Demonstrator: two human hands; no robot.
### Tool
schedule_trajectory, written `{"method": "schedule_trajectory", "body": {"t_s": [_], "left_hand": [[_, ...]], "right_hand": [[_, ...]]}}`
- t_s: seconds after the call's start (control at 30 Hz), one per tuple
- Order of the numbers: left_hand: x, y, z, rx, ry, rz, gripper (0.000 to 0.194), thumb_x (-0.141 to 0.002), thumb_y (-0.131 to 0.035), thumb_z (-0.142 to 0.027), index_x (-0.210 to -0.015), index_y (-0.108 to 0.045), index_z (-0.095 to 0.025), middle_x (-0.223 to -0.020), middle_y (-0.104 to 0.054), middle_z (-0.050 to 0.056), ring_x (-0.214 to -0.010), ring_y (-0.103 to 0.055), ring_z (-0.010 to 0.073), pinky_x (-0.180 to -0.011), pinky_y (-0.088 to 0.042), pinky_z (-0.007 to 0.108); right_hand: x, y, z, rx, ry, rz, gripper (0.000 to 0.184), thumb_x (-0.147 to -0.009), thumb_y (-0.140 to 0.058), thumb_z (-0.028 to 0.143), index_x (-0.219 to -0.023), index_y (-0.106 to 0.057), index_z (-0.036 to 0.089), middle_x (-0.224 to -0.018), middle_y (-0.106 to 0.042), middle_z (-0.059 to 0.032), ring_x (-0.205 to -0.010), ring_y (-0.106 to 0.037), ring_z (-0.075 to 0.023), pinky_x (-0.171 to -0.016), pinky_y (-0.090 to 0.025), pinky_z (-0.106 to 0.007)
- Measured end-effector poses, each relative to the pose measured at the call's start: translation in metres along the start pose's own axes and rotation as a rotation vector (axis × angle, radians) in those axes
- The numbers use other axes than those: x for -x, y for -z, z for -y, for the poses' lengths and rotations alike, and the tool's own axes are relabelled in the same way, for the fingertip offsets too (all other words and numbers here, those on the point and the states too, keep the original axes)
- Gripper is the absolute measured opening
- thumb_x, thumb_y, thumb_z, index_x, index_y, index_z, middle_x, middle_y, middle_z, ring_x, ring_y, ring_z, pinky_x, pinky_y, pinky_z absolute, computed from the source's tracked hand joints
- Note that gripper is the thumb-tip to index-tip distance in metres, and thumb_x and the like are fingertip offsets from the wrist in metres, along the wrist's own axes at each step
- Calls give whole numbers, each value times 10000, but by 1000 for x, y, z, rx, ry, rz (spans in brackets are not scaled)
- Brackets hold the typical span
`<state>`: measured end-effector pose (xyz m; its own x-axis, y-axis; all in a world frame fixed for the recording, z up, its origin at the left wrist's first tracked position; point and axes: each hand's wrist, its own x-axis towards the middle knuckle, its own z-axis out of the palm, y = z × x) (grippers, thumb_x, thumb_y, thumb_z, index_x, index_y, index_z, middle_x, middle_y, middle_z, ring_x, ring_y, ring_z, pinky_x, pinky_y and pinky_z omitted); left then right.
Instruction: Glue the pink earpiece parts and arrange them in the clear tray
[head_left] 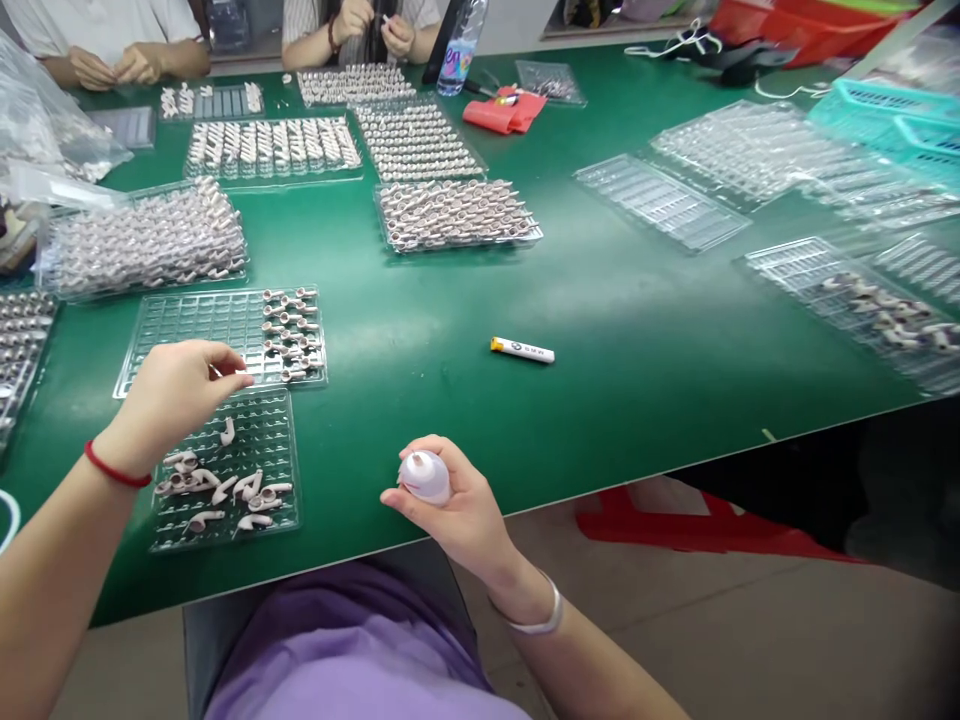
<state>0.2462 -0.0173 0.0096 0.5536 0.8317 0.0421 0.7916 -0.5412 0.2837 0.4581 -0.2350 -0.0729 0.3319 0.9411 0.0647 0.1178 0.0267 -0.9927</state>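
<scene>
The left hand (176, 395) hovers over the seam between two clear trays, fingers curled together with the tips pinched; whether a part sits between them cannot be told. The near tray (277, 500) holds a few loose earbud shells (225, 487); the far tray (187, 325) has shells filling its right end. The right hand (457, 500) is closed around a small white bottle (425, 476), nozzle up, at the green table (637, 330) edge. A white marker (523, 350) lies well apart to the right.

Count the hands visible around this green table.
6: the wearer's left hand over a tray, right hand holding a small bottle; two clasped far left; two raised at top centre.
</scene>
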Motion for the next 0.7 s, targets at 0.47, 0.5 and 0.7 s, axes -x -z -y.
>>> {"method": "schedule_trajectory", "body": {"t_s": [0.47,0.5,0.7], "left_hand": [[-49,-27,-3,-184,-70,27,282,-850,-555,-278,-1043,-746,-199,-972,-652,80,-863,-628,231,-747,-480,309],[-49,-27,-3,-187,-70,32,275,-851,-557,-281,-1033,-746,-198,-978,-652,81,-872,-629,235,-747,-480,311],[-50,-28,-5,-189,-54,52,256,-864,-550,-279,-1006,-739,-181,-978,-657,85,-883,-629,249,-737,-473,332]], "right_hand": [[0,-1,0,-1,-4,-10,304,-726,-788,350,-893,-572,215,-765,-556,23,-604,-497,-101,-526,-438,-214],[0,-1,0,-2,-8,-9,306,-726,-788,348,-895,-571,215,-764,-555,23,-605,-495,-101,-524,-434,-212],[0,0,-1,-16,-24,-2,300,-726,-794,328,-896,-569,224,-779,-553,30,-613,-493,-92,-532,-424,-202]]}}
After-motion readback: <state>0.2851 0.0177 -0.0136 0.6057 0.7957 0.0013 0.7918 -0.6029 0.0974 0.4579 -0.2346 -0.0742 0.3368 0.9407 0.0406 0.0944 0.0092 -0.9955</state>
